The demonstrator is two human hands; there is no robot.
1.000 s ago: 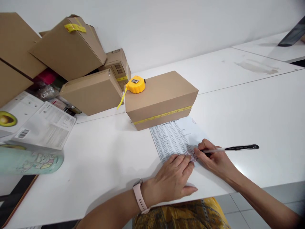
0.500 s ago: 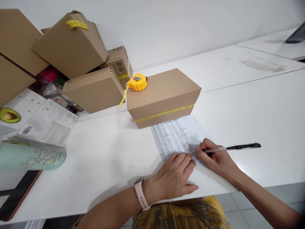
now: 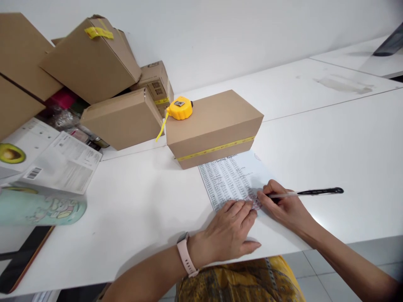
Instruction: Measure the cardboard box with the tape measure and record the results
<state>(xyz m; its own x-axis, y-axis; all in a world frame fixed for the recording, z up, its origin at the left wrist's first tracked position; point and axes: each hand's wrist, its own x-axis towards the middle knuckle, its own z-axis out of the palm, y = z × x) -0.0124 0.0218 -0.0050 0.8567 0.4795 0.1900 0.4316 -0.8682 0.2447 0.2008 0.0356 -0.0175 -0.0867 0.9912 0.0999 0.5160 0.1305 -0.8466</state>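
My right hand [image 3: 283, 205] is closed round a pen [image 3: 317, 191] with a clear barrel and a black end. Its fingers rest on the lower right of a printed paper sheet [image 3: 225, 180], beside a reddish round stamp mark; the pen's tip is hidden by the fingers. My left hand [image 3: 233, 230] lies flat, fingers stretched out, across the sheet's lower edge, with a pink-strapped watch [image 3: 187, 256] on the wrist. A long cardboard box [image 3: 217, 121] with a yellow tape strip covers the sheet's top edge. On that box sits a yellow tape measure [image 3: 180, 108], its tape end hanging over the left side.
More cardboard boxes [image 3: 94, 63] are piled at the back left. A white box with an avocado picture [image 3: 63, 163] and a pale green bottle [image 3: 44, 207] stand at the left. The white table [image 3: 141, 201] ends just in front of my body.
The whole view has shifted very slightly. My right hand and the pen stay at nearly the same spot on the sheet, and my left hand remains flat.
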